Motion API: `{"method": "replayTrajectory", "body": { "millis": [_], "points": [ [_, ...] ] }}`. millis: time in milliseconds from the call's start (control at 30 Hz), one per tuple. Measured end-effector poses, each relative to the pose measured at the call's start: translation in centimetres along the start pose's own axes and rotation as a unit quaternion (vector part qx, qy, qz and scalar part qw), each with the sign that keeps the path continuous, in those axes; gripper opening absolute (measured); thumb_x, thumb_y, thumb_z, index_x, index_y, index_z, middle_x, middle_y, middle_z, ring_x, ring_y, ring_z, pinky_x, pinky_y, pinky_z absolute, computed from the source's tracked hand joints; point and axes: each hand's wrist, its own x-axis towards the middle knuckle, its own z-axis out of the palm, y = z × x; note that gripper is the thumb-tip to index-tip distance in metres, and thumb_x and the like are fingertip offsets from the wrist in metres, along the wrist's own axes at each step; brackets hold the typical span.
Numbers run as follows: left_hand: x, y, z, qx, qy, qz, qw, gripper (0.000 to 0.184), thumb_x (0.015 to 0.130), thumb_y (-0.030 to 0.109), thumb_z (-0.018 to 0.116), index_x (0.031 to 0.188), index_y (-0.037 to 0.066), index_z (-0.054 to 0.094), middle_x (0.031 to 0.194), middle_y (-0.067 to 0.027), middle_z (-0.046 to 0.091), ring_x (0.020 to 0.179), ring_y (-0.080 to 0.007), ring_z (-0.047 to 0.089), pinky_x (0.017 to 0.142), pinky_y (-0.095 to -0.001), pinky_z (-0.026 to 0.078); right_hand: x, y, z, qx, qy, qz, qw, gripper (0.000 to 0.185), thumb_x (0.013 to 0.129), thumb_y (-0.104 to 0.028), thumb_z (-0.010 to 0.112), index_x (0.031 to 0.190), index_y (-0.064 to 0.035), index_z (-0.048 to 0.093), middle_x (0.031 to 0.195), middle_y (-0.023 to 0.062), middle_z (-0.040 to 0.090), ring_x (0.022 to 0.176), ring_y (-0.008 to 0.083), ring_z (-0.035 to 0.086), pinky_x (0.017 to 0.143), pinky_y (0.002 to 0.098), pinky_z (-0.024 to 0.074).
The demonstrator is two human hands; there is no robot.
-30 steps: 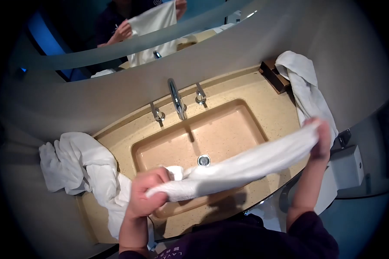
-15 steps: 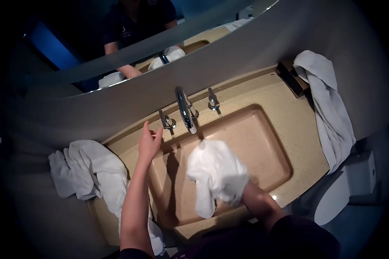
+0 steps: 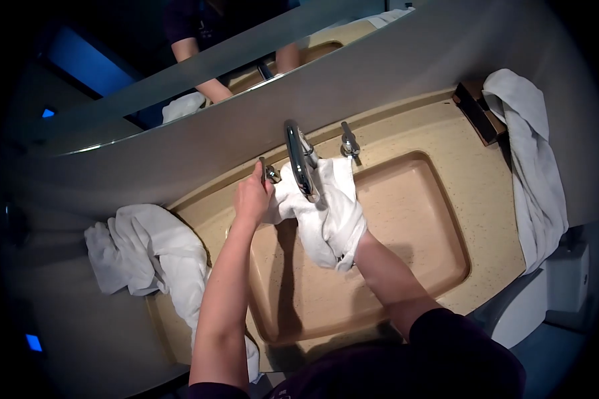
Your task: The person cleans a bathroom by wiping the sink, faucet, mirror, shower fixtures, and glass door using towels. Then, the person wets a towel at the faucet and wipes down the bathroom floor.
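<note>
My left hand (image 3: 253, 198) is closed around the left faucet handle (image 3: 264, 170) at the back of the sink (image 3: 416, 219). A white towel (image 3: 329, 226) bunches under the chrome spout (image 3: 299, 163), its far edge lying against the spout's base and the counter. My right hand (image 3: 361, 251) holds this cloth from the near side; its fingers are hidden in the folds. One corner of the towel reaches left toward my left hand. The right faucet handle (image 3: 350, 141) stands beyond the cloth, untouched.
A crumpled white towel (image 3: 156, 249) hangs over the counter's left end. Another towel (image 3: 529, 173) drapes over the right end, next to a dark brown box (image 3: 478, 114). A mirror (image 3: 246, 73) runs along the back wall. A toilet (image 3: 539, 292) stands at lower right.
My right hand has carried the towel from the middle of the basin up and back, against the spout. My left hand has moved onto the left handle and closed on it.
</note>
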Motion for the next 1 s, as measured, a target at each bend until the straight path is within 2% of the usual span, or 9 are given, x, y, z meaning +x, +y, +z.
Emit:
{"method": "replayTrajectory", "body": {
  "millis": [367,467,567,600,667,800,867,933,1000],
  "points": [
    [0.7,-2.9,0.3,-0.068,-0.015,0.057,0.996,0.049,0.075,0.015,0.052,0.123,0.022,0.045,0.076,-0.0183,0.059,0.071,-0.0334,0.058,0.065,-0.0424,0.045,-2.3,-1.3,0.0,-0.028,0.008,0.013,0.999,0.029,0.079,-0.023,0.058,0.100,-0.0058,0.048,0.098,0.0127,0.051,0.090,0.0244,0.050,0.075,0.0290,0.0418],
    [0.8,-3.2,0.7,-0.063,0.024,0.092,0.993,0.050,0.074,0.014,0.051,0.123,0.021,0.045,0.069,-0.0209,0.056,0.062,-0.0335,0.057,0.062,-0.0419,0.043,-0.9,-1.0,0.4,-0.057,-0.004,0.018,0.998,0.029,0.079,-0.022,0.058,0.100,-0.0056,0.048,0.098,0.0131,0.051,0.090,0.0249,0.050,0.075,0.0291,0.0416],
    [0.7,-3.0,0.4,-0.027,0.016,0.099,0.995,0.051,0.074,0.013,0.050,0.124,0.021,0.043,0.074,-0.0215,0.057,0.068,-0.0360,0.057,0.064,-0.0436,0.044,0.4,-0.4,1.7,-0.078,-0.016,0.028,0.996,0.029,0.078,-0.022,0.058,0.100,-0.0055,0.048,0.098,0.0134,0.051,0.091,0.0253,0.050,0.075,0.0292,0.0415],
    [0.7,-2.9,0.2,-0.028,0.017,0.103,0.994,0.051,0.074,0.013,0.050,0.124,0.021,0.043,0.074,-0.0215,0.057,0.068,-0.0360,0.057,0.064,-0.0436,0.044,0.4,-0.4,2.3,-0.024,0.020,0.022,0.999,0.032,0.076,-0.020,0.059,0.101,-0.0046,0.046,0.094,0.0161,0.052,0.087,0.0294,0.051,0.073,0.0327,0.0420],
    [0.6,-2.7,0.2,-0.008,0.008,0.095,0.995,0.049,0.076,0.016,0.052,0.124,0.019,0.043,0.078,-0.0175,0.060,0.074,-0.0322,0.059,0.067,-0.0432,0.047,-0.3,0.0,2.8,0.035,0.064,0.020,0.997,0.035,0.074,-0.018,0.060,0.102,-0.0037,0.045,0.089,0.0189,0.053,0.083,0.0338,0.052,0.071,0.0367,0.0425],
    [1.1,-2.0,0.7,-0.024,-0.022,0.099,0.995,0.053,0.076,0.016,0.052,0.127,0.011,0.037,0.080,-0.0201,0.060,0.074,-0.0321,0.060,0.067,-0.0424,0.047,-4.1,-1.5,1.8,0.033,0.054,0.064,0.996,0.036,0.074,-0.018,0.060,0.103,-0.0038,0.044,0.087,0.0195,0.053,0.082,0.0351,0.052,0.070,0.0381,0.0425],
    [1.0,0.3,2.3,0.001,0.000,-0.018,1.000,0.058,0.078,0.016,0.052,0.129,0.003,0.029,0.084,-0.0225,0.060,0.076,-0.0314,0.060,0.067,-0.0404,0.048,-5.6,-1.8,0.7,0.045,0.058,0.099,0.992,0.036,0.073,-0.018,0.060,0.103,-0.0039,0.044,0.087,0.0198,0.053,0.081,0.0357,0.052,0.070,0.0389,0.0425],
    [0.3,0.8,1.1,0.000,-0.028,-0.035,0.999,0.061,0.078,0.016,0.051,0.130,0.000,0.023,0.084,-0.0219,0.060,0.077,-0.0314,0.061,0.068,-0.0398,0.048,-5.1,-1.7,0.0,0.051,0.078,0.121,0.988,0.037,0.073,-0.018,0.060,0.103,-0.0040,0.044,0.086,0.0201,0.054,0.081,0.0364,0.052,0.069,0.0396,0.0426],
    [-0.5,-0.9,0.7,-0.316,-0.092,-0.027,0.944,0.057,0.080,0.017,0.052,0.129,0.001,0.027,0.085,-0.0166,0.060,0.079,-0.0252,0.060,0.070,-0.0341,0.047,-4.1,-1.7,-0.7,0.053,0.090,0.129,0.986,0.037,0.073,-0.018,0.060,0.104,-0.0040,0.044,0.085,0.0204,0.054,0.080,0.0370,0.053,0.069,0.0403,0.0426]
  ]
}}
